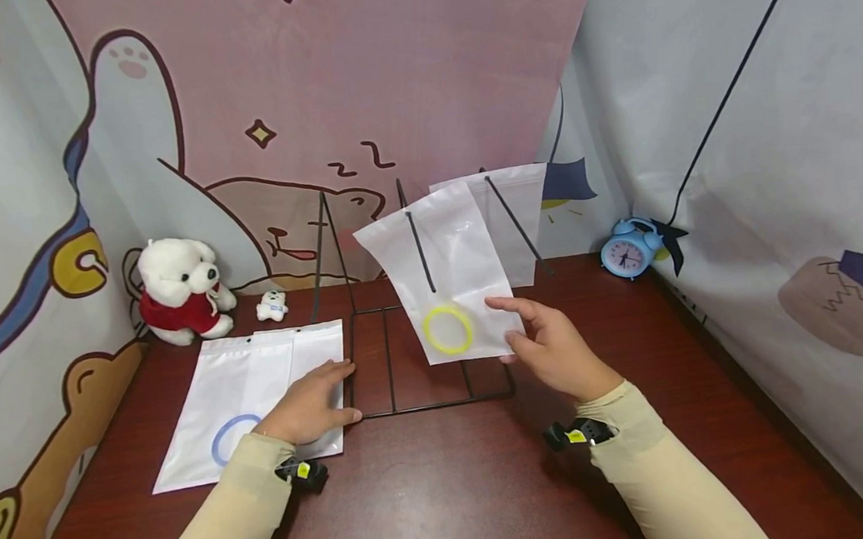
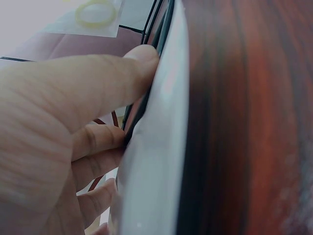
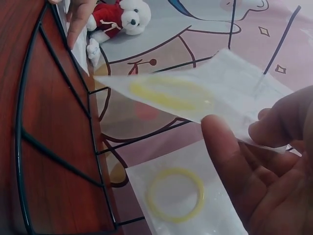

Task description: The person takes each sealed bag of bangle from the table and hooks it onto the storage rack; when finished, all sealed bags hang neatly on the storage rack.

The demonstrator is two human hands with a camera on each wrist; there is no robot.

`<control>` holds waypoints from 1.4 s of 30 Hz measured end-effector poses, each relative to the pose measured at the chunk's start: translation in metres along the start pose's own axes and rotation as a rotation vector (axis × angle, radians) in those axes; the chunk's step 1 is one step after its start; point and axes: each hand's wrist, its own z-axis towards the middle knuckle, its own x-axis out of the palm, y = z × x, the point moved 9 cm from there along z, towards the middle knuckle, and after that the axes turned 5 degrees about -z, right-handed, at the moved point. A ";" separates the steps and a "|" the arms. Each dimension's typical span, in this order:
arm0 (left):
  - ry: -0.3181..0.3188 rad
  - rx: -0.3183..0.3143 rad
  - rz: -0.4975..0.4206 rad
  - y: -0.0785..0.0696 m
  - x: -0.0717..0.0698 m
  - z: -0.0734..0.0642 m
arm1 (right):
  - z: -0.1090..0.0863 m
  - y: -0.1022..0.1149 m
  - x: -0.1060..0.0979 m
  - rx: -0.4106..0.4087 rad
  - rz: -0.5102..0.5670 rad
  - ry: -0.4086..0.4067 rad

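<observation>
A translucent white bag with a yellow ring (image 1: 448, 330) hangs tilted on a prong of a black wire rack (image 1: 433, 405). My right hand (image 1: 557, 348) pinches its lower right corner, thumb in front and a fingertip behind. Another white bag (image 1: 522, 246) hangs further back at the right prong; a yellow ring (image 3: 176, 195) shows on it in the right wrist view. My left hand (image 1: 309, 407) rests over white bags (image 1: 258, 369) lying on the table, its thumb and fingertips touching the rack's left rail. One lying bag bears a blue ring (image 1: 225, 438), partly hidden by my sleeve.
A white plush dog (image 1: 181, 295) in red sits at the back left, beside a tiny white bear figure (image 1: 272, 306). A blue alarm clock (image 1: 629, 249) stands at the back right. Printed cloth walls (image 1: 403, 71) enclose the brown table (image 1: 409, 488).
</observation>
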 end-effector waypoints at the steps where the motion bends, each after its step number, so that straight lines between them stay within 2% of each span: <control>1: 0.000 0.002 0.003 0.000 0.000 0.000 | 0.000 0.000 0.000 -0.001 0.007 -0.004; 13: 0.001 0.004 -0.004 -0.001 0.000 0.000 | 0.000 0.007 -0.003 -0.080 0.151 -0.046; 21: -0.001 0.012 -0.004 -0.002 0.000 0.000 | 0.001 0.014 -0.006 -0.211 0.209 -0.109; 26: -0.001 0.009 0.000 -0.001 0.000 0.000 | 0.000 0.015 -0.002 -0.236 0.287 -0.053; 31: 0.002 0.005 -0.004 -0.001 0.000 0.000 | 0.001 0.012 0.001 -0.206 0.216 -0.017; 35: 0.007 0.001 -0.011 -0.001 0.000 -0.001 | 0.002 0.004 0.004 -0.144 0.164 0.020; 42: 0.003 0.000 -0.007 -0.001 0.000 0.000 | 0.003 -0.005 0.015 -0.095 0.065 0.124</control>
